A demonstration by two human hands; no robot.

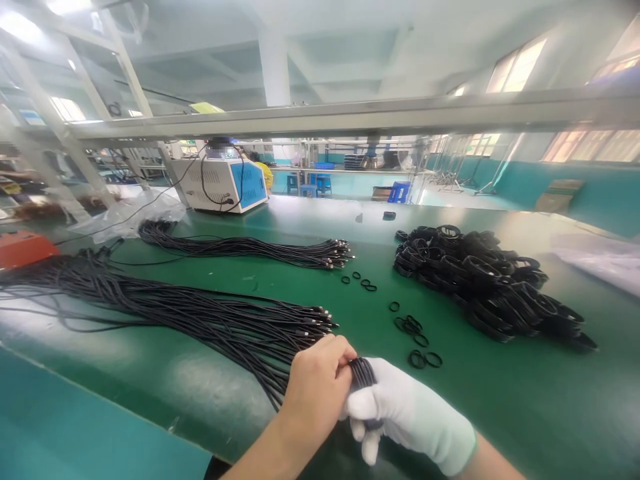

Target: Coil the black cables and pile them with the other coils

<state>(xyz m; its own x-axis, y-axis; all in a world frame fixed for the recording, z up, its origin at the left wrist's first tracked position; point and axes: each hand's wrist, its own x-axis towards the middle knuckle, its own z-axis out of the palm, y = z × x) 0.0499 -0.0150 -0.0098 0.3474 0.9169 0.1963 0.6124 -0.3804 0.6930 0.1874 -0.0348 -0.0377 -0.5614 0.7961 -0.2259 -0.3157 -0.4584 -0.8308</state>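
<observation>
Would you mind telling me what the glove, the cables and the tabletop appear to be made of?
The glove on the right hand looks like white knitted fabric: matte and softly creased. The cables seem jacketed in black rubber or plastic, dull and limp, with metal tips that glint silver. The tabletop looks like a green rubber or vinyl mat, smooth, with soft glare from the lights.

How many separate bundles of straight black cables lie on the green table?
2. The far bundle lies near the white machine; the near bundle runs from the left edge toward the hands. More may be hidden off-frame.
</observation>
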